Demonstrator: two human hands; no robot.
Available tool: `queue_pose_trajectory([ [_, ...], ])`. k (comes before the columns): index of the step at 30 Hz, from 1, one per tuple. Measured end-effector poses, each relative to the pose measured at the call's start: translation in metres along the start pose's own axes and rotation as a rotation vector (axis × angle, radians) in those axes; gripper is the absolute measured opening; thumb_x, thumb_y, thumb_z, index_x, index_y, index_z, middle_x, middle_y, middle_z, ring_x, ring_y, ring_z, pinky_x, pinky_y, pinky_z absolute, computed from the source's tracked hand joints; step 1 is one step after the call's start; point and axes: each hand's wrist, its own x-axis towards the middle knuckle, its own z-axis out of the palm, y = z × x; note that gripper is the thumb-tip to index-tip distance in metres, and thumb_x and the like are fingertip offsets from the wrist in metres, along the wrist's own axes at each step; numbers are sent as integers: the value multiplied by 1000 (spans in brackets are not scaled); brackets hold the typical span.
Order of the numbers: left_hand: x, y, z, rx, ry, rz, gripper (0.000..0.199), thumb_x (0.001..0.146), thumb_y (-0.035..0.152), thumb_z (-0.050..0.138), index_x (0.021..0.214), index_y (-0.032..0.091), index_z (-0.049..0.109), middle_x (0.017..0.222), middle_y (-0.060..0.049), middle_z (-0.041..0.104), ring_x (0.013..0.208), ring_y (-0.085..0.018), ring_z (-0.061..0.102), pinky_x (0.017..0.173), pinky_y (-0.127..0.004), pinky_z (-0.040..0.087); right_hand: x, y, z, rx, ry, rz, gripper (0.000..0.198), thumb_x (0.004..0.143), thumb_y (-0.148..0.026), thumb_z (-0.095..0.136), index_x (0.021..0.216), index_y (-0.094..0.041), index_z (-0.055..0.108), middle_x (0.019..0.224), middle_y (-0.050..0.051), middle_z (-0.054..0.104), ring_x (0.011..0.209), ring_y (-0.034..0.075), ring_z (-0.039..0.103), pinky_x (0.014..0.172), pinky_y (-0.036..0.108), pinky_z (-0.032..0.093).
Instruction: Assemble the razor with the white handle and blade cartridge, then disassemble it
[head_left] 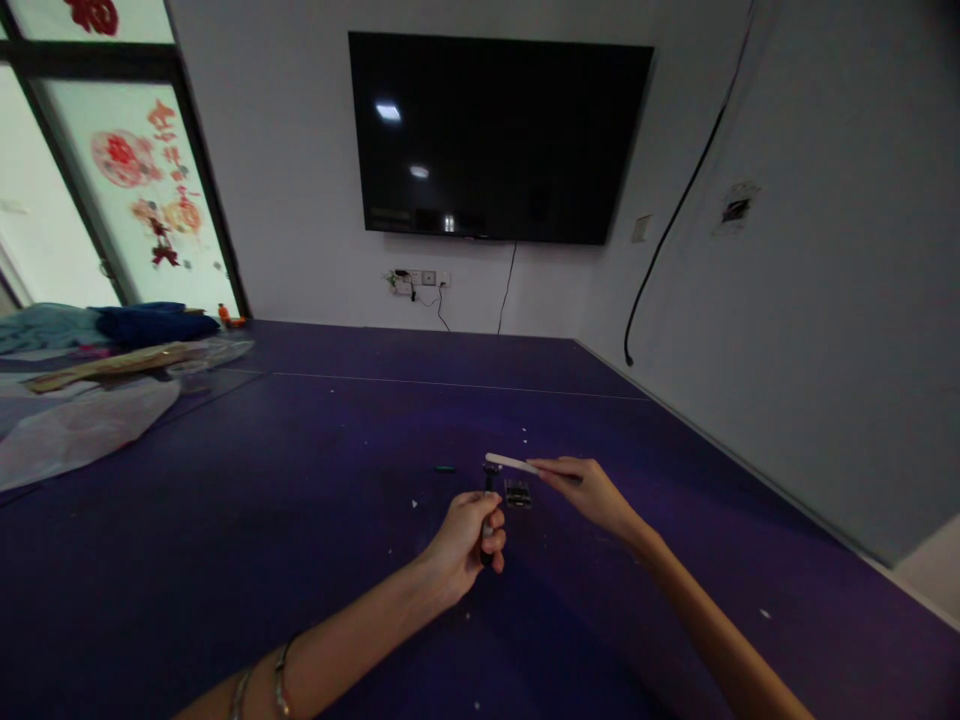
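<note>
My left hand [472, 535] is closed around the dark handle of what looks like a razor [489, 482], held upright with its small head at the top. In my right hand [581, 487] the fingers pinch a slim white stick [511, 462] with a rounded end. The stick's far end lies across the razor's head; whether they touch I cannot tell. Just right of my left hand, a small clear case with dark contents [517, 493] lies on the purple surface [300, 560]. A short dark green piece [445, 469] lies further left.
Small white scraps [415, 504] are scattered about the surface. Clear plastic sheeting [90, 425] and folded blue cloth [154, 323] lie at the far left. Beyond the surface a television [502, 140] hangs on the wall. A black cable [679, 205] dangles at the right wall.
</note>
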Motion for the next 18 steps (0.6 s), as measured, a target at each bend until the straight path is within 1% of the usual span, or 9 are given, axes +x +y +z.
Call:
queue_pose_trajectory([
  [3,0,0,0,-6,4,1,8,84,18,42,76,17,44,51,9,37,29,-3,26,29,-17,33,0,-1,0,32,-61,-18,28,83,-36,50,105,-26,66,103,3,68,93,20,63,82,32,48],
  [4,0,0,-1,-10,8,-1,8,84,17,41,76,17,44,51,9,37,29,-3,25,29,-17,33,0,-2,0,30,-63,-20,28,84,-35,50,105,-26,66,102,2,68,93,20,63,82,32,48],
  [8,2,0,-3,-39,6,-9,7,84,17,43,77,17,44,51,9,37,30,-3,26,30,-17,32,0,-2,0,-17,18,1,28,83,-36,51,105,-26,66,100,4,69,90,20,64,81,32,49],
  [12,2,0,-3,-59,3,-36,7,83,17,44,76,16,44,51,9,37,30,-2,26,31,-16,31,0,1,1,56,-42,4,29,82,-36,51,104,-25,66,104,3,68,96,21,62,86,33,48],
  [16,0,0,-2,-63,19,-22,9,84,17,42,76,16,44,51,9,37,30,-2,26,31,-16,31,0,3,0,61,-29,63,29,81,-36,52,103,-25,67,106,3,67,98,22,62,88,37,47],
  [18,0,1,-2,-62,21,-20,9,85,17,41,76,16,44,51,9,37,30,-3,26,31,-17,31,-1,2,-1,79,-58,68,30,82,-37,51,104,-24,66,106,3,67,99,22,61,89,38,47],
])
